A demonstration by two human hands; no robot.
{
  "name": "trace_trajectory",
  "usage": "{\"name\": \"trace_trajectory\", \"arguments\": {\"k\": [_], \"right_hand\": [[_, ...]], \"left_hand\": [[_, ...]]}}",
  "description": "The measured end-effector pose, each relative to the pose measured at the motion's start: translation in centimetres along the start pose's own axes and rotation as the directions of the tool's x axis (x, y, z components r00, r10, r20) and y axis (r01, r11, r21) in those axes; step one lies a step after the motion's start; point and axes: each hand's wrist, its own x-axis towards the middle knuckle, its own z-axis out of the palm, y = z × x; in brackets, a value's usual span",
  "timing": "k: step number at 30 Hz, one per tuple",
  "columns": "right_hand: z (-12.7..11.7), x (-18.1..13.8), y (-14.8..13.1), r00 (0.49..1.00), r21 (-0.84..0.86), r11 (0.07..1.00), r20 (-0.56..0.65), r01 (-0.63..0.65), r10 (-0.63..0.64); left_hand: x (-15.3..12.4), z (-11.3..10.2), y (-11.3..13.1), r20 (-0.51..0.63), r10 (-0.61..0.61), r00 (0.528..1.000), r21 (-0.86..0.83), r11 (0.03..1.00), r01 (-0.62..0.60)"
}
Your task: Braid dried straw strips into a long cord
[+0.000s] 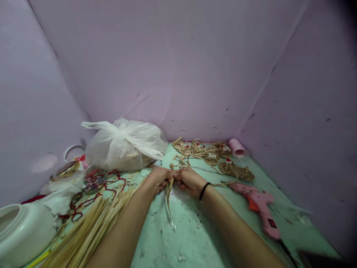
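My left hand and my right hand meet over the green table, both with fingers pinched on a piece of jute cord. Pale straw-coloured strands hang from between the two hands down to the table. A black band circles my right wrist. Finished jute ornaments with red and white beads lie just beyond the hands.
A white plastic bag sits at the back left. A pink glue gun lies on the right, a pink spool in the corner. A bundle of straw sticks, red cord and a white jar fill the left. Lilac walls enclose the table.
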Motion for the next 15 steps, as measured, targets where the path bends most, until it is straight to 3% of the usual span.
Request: {"name": "trace_trajectory", "arguments": {"k": [5,9,15], "right_hand": [[-0.7,1.1,0.9,0.991,-0.217,0.974,-0.098,0.067,-0.09],[-1.1,1.5,1.4,0.985,-0.215,0.972,-0.118,0.097,-0.125],[-1.0,1.1,1.2,0.985,-0.178,0.978,-0.113,0.112,-0.133]], "left_hand": [[0.5,-0.3,-0.6,-0.057,0.091,0.994,0.188,0.979,-0.079],[0.7,-0.4,-0.6,-0.086,0.154,0.984,0.354,0.928,-0.114],[0.7,-0.4,-0.5,-0.132,0.132,0.982,0.418,0.906,-0.066]]}}
